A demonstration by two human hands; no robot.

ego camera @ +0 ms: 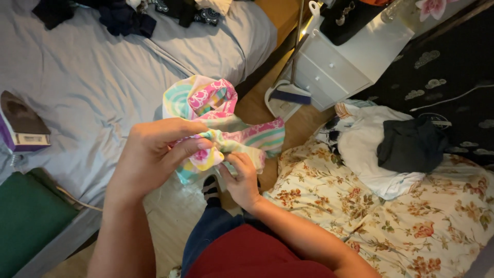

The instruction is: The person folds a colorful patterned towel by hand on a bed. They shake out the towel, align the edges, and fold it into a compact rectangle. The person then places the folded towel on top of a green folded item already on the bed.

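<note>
A small pastel garment (pixel 221 116) with pink, mint and yellow patterns hangs bunched in front of me, over the wooden floor. My left hand (pixel 154 152) grips its lower edge from the left, thumb and fingers pinched on the fabric. From below, my right hand (pixel 242 177) pinches the same bunched edge. Under the hands I see my striped sock (pixel 210 189), blue trousers and red top.
A bed with a grey sheet (pixel 92 87) lies to the left, dark clothes (pixel 123 18) at its far end and an iron (pixel 20 123) on its left. A floral blanket (pixel 391 216) with white and dark clothes (pixel 411 144) lies right. A white drawer unit (pixel 339 62) stands behind.
</note>
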